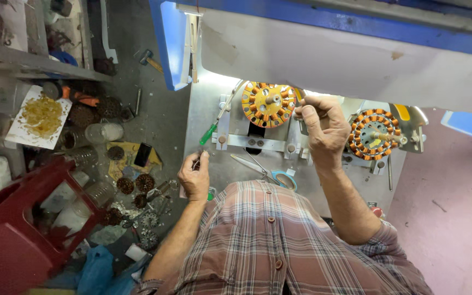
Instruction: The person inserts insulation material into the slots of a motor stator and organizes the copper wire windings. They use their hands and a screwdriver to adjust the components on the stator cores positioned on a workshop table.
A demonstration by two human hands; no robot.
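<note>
The stator point(267, 104) stands on its jig near the back edge of the bench point(203, 109). The right hand point(323, 127) pinches something thin beside it, likely wire; the left hand point(195, 176) is closed near the left edge. This looks like a winding step; it needs steady tension.

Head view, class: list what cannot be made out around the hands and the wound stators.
- Left hand: pinched item, too small.
- Right hand: fingertips curl over whatever it grips.
- Left stator: top edge under the white panel.
- Scissors: handles partly behind the plaid shirt.
</note>
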